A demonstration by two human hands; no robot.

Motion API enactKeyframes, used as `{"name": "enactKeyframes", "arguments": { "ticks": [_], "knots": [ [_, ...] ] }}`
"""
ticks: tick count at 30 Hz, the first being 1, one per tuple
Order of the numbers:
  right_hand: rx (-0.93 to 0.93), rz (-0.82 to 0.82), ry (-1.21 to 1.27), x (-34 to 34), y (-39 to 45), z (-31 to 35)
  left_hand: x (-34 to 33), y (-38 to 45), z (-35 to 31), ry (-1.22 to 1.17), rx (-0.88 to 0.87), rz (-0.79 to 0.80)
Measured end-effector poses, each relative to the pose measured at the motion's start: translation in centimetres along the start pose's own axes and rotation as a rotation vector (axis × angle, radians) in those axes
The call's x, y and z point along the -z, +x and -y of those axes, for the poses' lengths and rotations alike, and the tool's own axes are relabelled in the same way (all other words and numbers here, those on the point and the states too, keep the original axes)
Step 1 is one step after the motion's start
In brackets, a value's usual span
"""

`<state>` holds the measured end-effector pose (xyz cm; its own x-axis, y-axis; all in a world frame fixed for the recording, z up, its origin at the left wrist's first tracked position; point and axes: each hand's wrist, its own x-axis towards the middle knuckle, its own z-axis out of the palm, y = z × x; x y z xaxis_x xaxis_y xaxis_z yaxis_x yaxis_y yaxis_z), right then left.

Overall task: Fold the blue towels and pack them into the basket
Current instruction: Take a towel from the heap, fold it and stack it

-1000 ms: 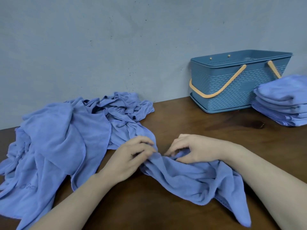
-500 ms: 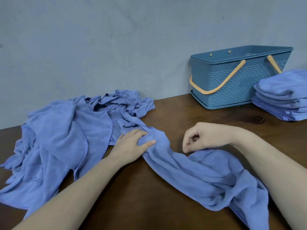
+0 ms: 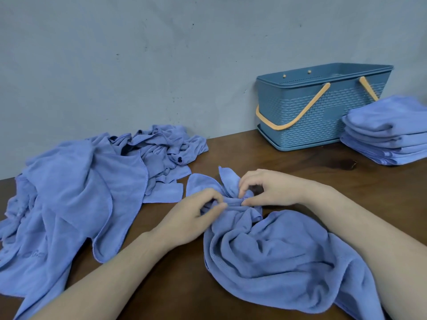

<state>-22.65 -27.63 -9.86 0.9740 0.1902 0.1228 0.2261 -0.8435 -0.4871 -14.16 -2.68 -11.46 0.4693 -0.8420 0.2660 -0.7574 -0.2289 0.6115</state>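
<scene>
On the dark brown wooden surface point(image 3: 231, 148), a crumpled blue towel point(image 3: 277, 257) lies near the middle and spreads toward the near right, its far end gathered into a bunch with two flaps sticking up and out to the left. Both hands meet at that bunch. The left hand point(image 3: 194, 218) comes in from the near left with its fingers curled, thumb and forefinger pinching the gathered cloth. The right hand point(image 3: 265, 188) comes in from the right, its fingers bent down onto the same bunch and pinching it just beside the left hand, so the two grips sit close together. The right forearm lies across the far right side of this towel. To the left, a loose heap of unfolded blue towels point(image 3: 76, 192) sprawls from the wall down to the near left edge, one corner of it lying just beside the flaps of the held towel. At the far right, against the pale grey wall point(image 3: 138, 65), stands the blue plastic basket point(image 3: 321, 116) with a woven pattern and orange handles folded down along its side. Just to its right, touching or nearly touching it, is a stack of folded blue towels point(image 3: 388, 132), partly cut off by the picture's right edge.
</scene>
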Motion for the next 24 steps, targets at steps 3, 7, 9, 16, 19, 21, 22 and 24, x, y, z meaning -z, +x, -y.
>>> {"name": "enactKeyframes", "arguments": {
  "ticks": [3,7,9,16,19,21,22,24],
  "knots": [
    [-0.055,-0.039,0.102,0.4,-0.3,-0.1,0.7,0.0,0.7,-0.022,0.100,-0.134],
    [-0.110,-0.020,0.216,0.6,-0.3,-0.3,1.3,0.8,1.7,0.006,0.121,-0.241],
    [-0.151,-0.028,0.234,0.9,-0.3,-0.5,1.5,1.4,1.9,0.138,0.135,-0.221],
    [-0.232,-0.178,0.210,2.5,-0.9,-1.1,2.5,3.2,3.0,0.325,0.298,-0.153],
    [-0.235,-0.294,0.365,2.2,-0.9,-1.7,3.2,2.8,4.1,0.322,0.334,-0.268],
    [-0.259,-0.350,0.479,2.1,-0.8,-1.9,3.7,2.7,4.2,0.124,0.395,-0.355],
    [-0.273,-0.379,0.544,2.1,-0.8,-1.9,3.9,2.7,4.0,0.008,0.426,-0.393],
    [-0.293,-0.428,0.719,2.3,-0.9,-1.6,4.1,3.1,3.4,-0.140,0.452,-0.473]
  ]
}}
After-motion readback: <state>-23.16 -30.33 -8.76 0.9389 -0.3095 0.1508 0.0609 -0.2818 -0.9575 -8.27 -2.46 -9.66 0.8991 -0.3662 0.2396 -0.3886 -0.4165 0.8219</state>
